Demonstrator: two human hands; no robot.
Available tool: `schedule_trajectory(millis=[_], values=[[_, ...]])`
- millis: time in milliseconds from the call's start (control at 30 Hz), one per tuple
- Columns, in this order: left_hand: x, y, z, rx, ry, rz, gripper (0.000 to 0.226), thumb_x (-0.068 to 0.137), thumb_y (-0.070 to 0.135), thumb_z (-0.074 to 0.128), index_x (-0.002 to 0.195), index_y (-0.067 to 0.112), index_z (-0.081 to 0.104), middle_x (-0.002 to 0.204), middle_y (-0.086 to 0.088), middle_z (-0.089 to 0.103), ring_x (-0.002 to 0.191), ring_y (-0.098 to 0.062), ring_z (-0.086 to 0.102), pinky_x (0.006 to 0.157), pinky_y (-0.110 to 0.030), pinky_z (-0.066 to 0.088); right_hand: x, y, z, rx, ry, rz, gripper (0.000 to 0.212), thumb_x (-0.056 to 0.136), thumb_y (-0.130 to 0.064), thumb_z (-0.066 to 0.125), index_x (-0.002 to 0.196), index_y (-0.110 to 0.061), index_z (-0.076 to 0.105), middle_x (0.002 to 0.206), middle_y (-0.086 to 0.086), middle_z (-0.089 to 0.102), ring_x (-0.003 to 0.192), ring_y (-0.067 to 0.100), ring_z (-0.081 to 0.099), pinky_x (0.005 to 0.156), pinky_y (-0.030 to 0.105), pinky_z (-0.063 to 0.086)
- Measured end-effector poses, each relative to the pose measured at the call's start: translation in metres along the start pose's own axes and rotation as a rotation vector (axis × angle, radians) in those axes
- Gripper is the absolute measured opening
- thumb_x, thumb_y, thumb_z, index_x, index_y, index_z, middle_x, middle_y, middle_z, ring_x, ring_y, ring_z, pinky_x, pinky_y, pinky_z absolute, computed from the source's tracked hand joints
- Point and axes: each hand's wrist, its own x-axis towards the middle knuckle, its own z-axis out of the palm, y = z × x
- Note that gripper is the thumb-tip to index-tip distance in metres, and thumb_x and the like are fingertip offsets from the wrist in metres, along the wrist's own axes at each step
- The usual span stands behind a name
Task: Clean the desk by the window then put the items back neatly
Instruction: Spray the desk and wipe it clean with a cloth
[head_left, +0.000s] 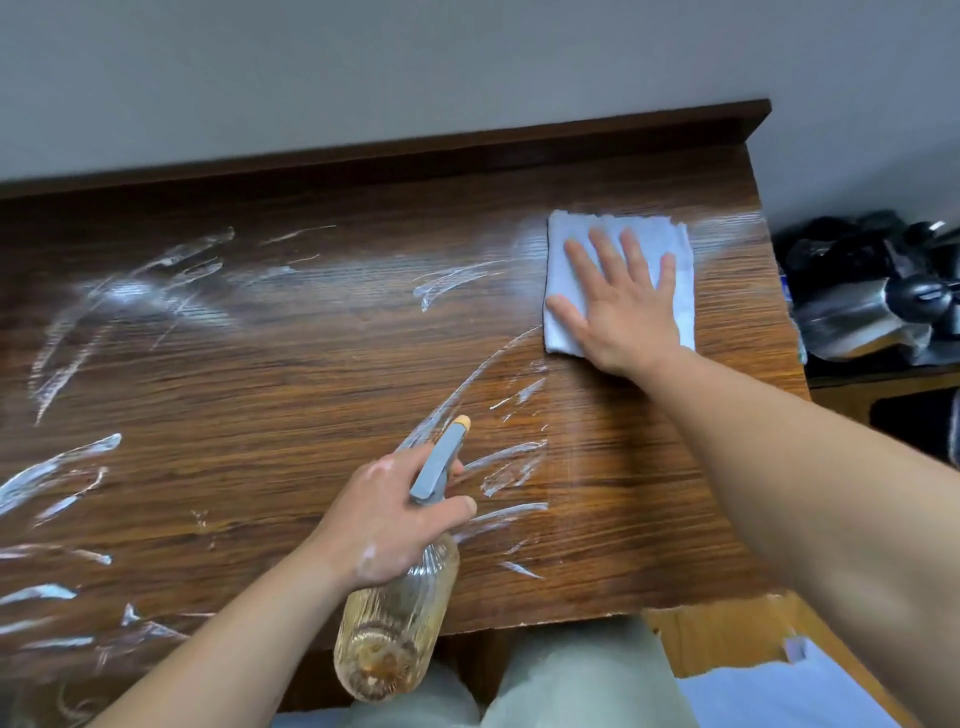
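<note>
The desk (311, 374) is dark, glossy wood-grain streaked with white foam. The cloth (623, 244) looks soft, matt white. The spray bottle (395, 623) is ribbed clear plastic (amber-tinted) with a matt grey head.

Open desk (291, 374) between cloth (576, 234) and spray bottle (400, 613)

One head-worn, wide-angle camera looks steeply down and forward from close above the desk (311, 364). The wall (363, 62) fills the frame from 10 to 2 o'clock; the wearer's lap sits at 6 o'clock.
</note>
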Motion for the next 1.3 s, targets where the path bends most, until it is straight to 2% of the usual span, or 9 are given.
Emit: schedule_trajectory(millis=[133, 267, 333, 633, 767, 900, 1000, 1100, 1300], values=[[-0.006, -0.004, 0.002, 0.010, 0.030, 0.008, 0.031, 0.076, 0.053, 0.074, 0.103, 0.039, 0.066, 0.096, 0.021, 0.063, 0.091, 0.001, 0.059, 0.075, -0.023, 0.045, 0.032, -0.001, -0.003, 0.026, -0.003, 0.041, 0.077, 0.090, -0.080, 0.006, 0.158, -0.043, 0.004, 0.170, -0.008, 0.002, 0.156, 0.025, -0.005, 0.118, 0.065, -0.004], [-0.013, -0.010, 0.003, 0.009, 0.024, 0.004, 0.031, 0.077, 0.052, 0.075, 0.104, 0.039, 0.066, 0.098, 0.021, 0.064, 0.093, 0.000, 0.059, 0.082, -0.031, 0.049, 0.028, -0.001, -0.003, 0.007, -0.018, 0.026, 0.077, 0.090, -0.080, 0.005, 0.158, -0.043, 0.003, 0.170, -0.006, 0.000, 0.156, 0.026, -0.007, 0.118, 0.066, -0.004], [-0.016, -0.012, 0.004, 0.012, 0.021, 0.009, 0.037, 0.072, 0.058, 0.071, 0.103, 0.040, 0.066, 0.096, 0.021, 0.064, 0.092, 0.000, 0.059, 0.080, -0.029, 0.048, 0.016, -0.004, -0.001, -0.013, -0.023, 0.004, 0.075, 0.092, -0.078, 0.007, 0.158, -0.043, 0.004, 0.170, -0.005, 0.002, 0.156, 0.027, -0.005, 0.119, 0.066, -0.004], [-0.022, -0.016, 0.003, 0.022, -0.005, 0.043, 0.045, 0.065, 0.066, 0.063, 0.103, 0.042, 0.064, 0.101, 0.019, 0.063, 0.093, -0.003, 0.059, 0.079, -0.031, 0.046, -0.126, -0.032, 0.027, -0.063, -0.028, -0.255, 0.068, 0.096, -0.067, 0.030, 0.158, -0.040, 0.024, 0.168, -0.003, 0.019, 0.155, 0.032, 0.010, 0.119, 0.067, 0.006], [-0.024, -0.015, 0.003, 0.005, -0.018, 0.052, 0.042, 0.066, 0.063, 0.066, 0.100, 0.039, 0.064, 0.079, 0.010, 0.071, 0.074, 0.000, 0.066, 0.073, -0.031, 0.047, -0.197, -0.047, 0.049, -0.047, 0.018, -0.351, 0.067, 0.097, -0.065, 0.039, 0.156, -0.036, 0.031, 0.167, -0.001, 0.024, 0.154, 0.035, 0.016, 0.116, 0.070, 0.014], [-0.022, -0.016, 0.004, 0.011, -0.021, 0.054, 0.036, 0.072, 0.056, 0.071, 0.102, 0.037, 0.065, 0.079, 0.008, 0.073, 0.070, 0.001, 0.067, 0.076, -0.035, 0.054, -0.236, -0.055, 0.063, -0.061, 0.023, -0.389, 0.068, 0.099, -0.066, 0.036, 0.159, -0.035, 0.026, 0.168, 0.000, 0.021, 0.154, 0.035, 0.015, 0.115, 0.071, 0.016], [-0.021, -0.016, 0.003, 0.043, -0.016, 0.048, 0.038, 0.070, 0.059, 0.069, 0.102, 0.038, 0.065, 0.081, 0.013, 0.071, 0.077, 0.004, 0.063, 0.075, -0.030, 0.050, -0.235, -0.051, 0.063, -0.067, 0.006, -0.398, 0.068, 0.099, -0.068, 0.034, 0.159, -0.037, 0.022, 0.168, -0.002, 0.020, 0.155, 0.032, 0.015, 0.116, 0.070, 0.016], [-0.017, -0.017, 0.001, 0.023, -0.028, 0.038, 0.035, 0.073, 0.057, 0.071, 0.100, 0.037, 0.064, 0.076, 0.010, 0.072, 0.076, 0.005, 0.062, 0.071, -0.029, 0.047, -0.215, -0.047, 0.057, -0.083, -0.004, -0.399, 0.069, 0.098, -0.069, 0.032, 0.159, -0.038, 0.022, 0.168, -0.004, 0.019, 0.155, 0.030, 0.013, 0.118, 0.068, 0.013], [-0.010, -0.014, 0.003, 0.054, -0.020, 0.023, 0.042, 0.067, 0.065, 0.064, 0.100, 0.040, 0.064, 0.090, 0.015, 0.067, 0.086, -0.002, 0.061, 0.074, -0.028, 0.048, -0.122, -0.033, 0.034, -0.105, 0.006, -0.189, 0.070, 0.096, -0.070, 0.024, 0.159, -0.039, 0.022, 0.168, -0.004, 0.018, 0.156, 0.029, 0.011, 0.120, 0.066, 0.007]])
